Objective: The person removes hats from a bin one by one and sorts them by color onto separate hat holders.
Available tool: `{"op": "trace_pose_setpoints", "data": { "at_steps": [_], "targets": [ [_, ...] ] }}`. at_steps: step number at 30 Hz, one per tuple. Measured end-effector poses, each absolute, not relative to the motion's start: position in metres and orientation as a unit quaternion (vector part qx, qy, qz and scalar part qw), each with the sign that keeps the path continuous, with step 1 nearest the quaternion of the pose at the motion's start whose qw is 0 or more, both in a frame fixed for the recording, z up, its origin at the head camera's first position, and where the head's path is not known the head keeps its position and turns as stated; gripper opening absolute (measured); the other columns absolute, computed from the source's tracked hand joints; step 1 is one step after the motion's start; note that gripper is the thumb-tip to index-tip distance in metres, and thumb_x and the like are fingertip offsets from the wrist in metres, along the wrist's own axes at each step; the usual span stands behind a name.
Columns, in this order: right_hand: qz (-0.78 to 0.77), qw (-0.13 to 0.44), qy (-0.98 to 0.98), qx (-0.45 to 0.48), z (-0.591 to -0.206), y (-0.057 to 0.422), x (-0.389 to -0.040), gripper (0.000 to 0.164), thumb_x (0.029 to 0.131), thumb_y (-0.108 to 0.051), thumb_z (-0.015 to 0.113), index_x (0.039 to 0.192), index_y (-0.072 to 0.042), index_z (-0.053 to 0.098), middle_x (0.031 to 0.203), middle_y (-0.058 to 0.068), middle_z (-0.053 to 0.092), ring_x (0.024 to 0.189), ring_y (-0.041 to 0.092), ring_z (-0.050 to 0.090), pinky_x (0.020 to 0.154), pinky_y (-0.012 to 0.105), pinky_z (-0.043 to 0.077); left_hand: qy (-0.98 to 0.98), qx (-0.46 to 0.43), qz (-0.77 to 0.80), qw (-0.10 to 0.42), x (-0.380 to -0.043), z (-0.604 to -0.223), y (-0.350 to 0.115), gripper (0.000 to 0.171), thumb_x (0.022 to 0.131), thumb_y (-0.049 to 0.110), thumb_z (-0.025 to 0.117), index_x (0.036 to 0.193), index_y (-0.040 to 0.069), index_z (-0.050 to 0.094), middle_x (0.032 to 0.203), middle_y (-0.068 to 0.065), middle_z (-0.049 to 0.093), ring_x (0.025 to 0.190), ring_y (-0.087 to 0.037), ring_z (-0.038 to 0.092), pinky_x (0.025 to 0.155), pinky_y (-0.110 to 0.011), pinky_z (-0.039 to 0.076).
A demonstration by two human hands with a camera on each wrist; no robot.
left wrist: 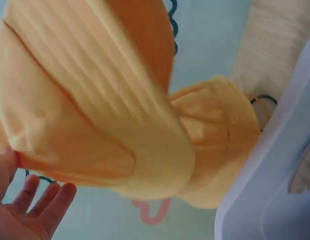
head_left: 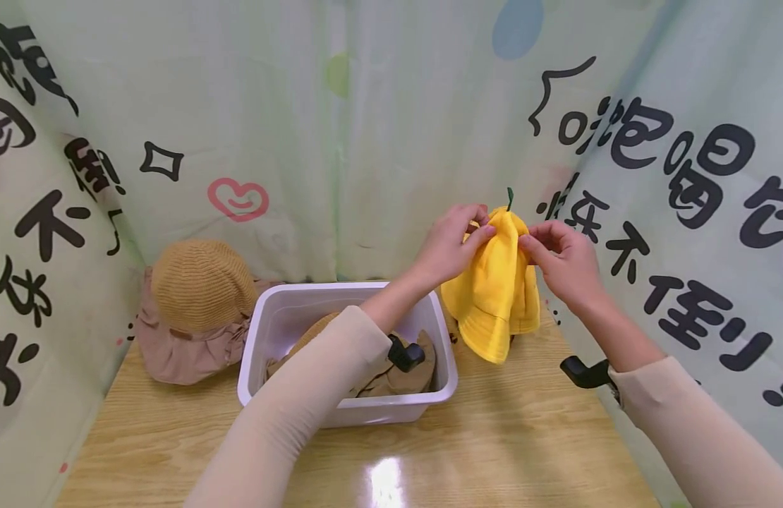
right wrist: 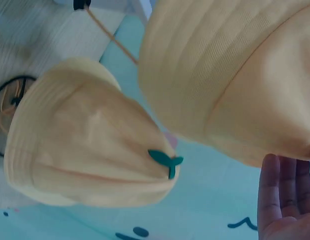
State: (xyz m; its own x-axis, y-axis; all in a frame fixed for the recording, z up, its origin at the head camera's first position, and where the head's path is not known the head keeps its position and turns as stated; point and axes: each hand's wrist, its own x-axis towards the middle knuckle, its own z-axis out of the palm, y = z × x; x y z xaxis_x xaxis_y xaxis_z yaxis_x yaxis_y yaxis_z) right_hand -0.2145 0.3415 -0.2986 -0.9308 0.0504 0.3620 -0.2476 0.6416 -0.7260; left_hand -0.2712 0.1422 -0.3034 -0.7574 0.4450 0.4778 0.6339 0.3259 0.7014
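Both hands hold up a yellow bucket hat [head_left: 501,282], crown at the top and brim hanging down, above the right side of the table. My left hand [head_left: 451,241] pinches the crown from the left, thumb and fingers on the cloth. From the other side my right hand [head_left: 564,259] pinches it between thumb and fingers. A second yellow hat [right wrist: 95,145] with a green sprout [right wrist: 166,161] stands behind it in the right wrist view. In the left wrist view, the held hat [left wrist: 90,115] partly covers that second hat [left wrist: 220,135].
A pale lilac plastic bin [head_left: 347,403] stands mid-table, holding brown cloth hats [head_left: 401,377] partly hidden by my left sleeve. Left of it, a tan knitted hat [head_left: 201,286] lies on a dusky pink hat [head_left: 175,363]. Printed curtains [head_left: 290,141] enclose the wooden table [head_left: 493,451].
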Motion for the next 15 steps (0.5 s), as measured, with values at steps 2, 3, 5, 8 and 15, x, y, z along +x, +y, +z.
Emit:
{"op": "trace_pose_setpoints", "data": {
  "at_steps": [2, 3, 5, 8, 15],
  "targets": [
    [0.395, 0.203, -0.894, 0.055, -0.295, 0.346, -0.215, 0.031, 0.098, -0.029, 0.064, 0.111, -0.001, 0.066, 0.094, -0.002, 0.064, 0.081, 0.005, 0.059, 0.071, 0.010, 0.051, -0.822, -0.331, -0.452, 0.105, -0.272, -0.302, 0.140, 0.016, 0.102, 0.023, 0.056, 0.104, 0.007, 0.059, 0.106, -0.006, 0.065, 0.093, -0.019, 0.059, 0.081, -0.021, 0.046],
    [0.381, 0.215, -0.898, 0.056, -0.293, 0.348, -0.215, 0.030, 0.097, -0.029, 0.065, 0.110, -0.002, 0.067, 0.094, 0.001, 0.065, 0.081, 0.004, 0.058, 0.071, 0.008, 0.049, -0.829, -0.330, -0.439, 0.108, -0.273, -0.301, 0.139, 0.016, 0.103, 0.023, 0.055, 0.104, 0.008, 0.058, 0.103, -0.006, 0.065, 0.089, -0.018, 0.059, 0.078, -0.020, 0.045],
    [0.356, 0.233, -0.903, 0.057, -0.289, 0.351, -0.215, 0.030, 0.097, -0.028, 0.065, 0.110, -0.002, 0.068, 0.096, 0.006, 0.066, 0.080, 0.002, 0.055, 0.069, 0.006, 0.045, -0.838, -0.331, -0.418, 0.118, -0.275, -0.300, 0.138, 0.016, 0.103, 0.024, 0.054, 0.106, 0.009, 0.057, 0.095, -0.004, 0.063, 0.082, -0.018, 0.057, 0.074, -0.022, 0.044],
    [0.331, 0.251, -0.908, 0.063, -0.282, 0.355, -0.215, 0.030, 0.098, -0.028, 0.064, 0.110, -0.001, 0.069, 0.097, 0.012, 0.066, 0.079, 0.002, 0.053, 0.068, 0.006, 0.043, -0.846, -0.337, -0.391, 0.132, -0.277, -0.297, 0.138, 0.018, 0.104, 0.027, 0.052, 0.109, 0.011, 0.057, 0.094, -0.002, 0.064, 0.080, -0.017, 0.057, 0.073, -0.023, 0.045],
    [0.308, 0.300, -0.899, 0.080, -0.270, 0.363, -0.219, 0.025, 0.096, -0.023, 0.067, 0.105, 0.000, 0.071, 0.087, -0.010, 0.063, 0.075, -0.003, 0.054, 0.069, 0.004, 0.043, -0.861, -0.360, -0.323, 0.159, -0.285, -0.286, 0.143, 0.021, 0.107, 0.027, 0.044, 0.117, 0.011, 0.054, 0.103, -0.002, 0.059, 0.088, -0.018, 0.055, 0.078, -0.026, 0.046]
  ]
}}
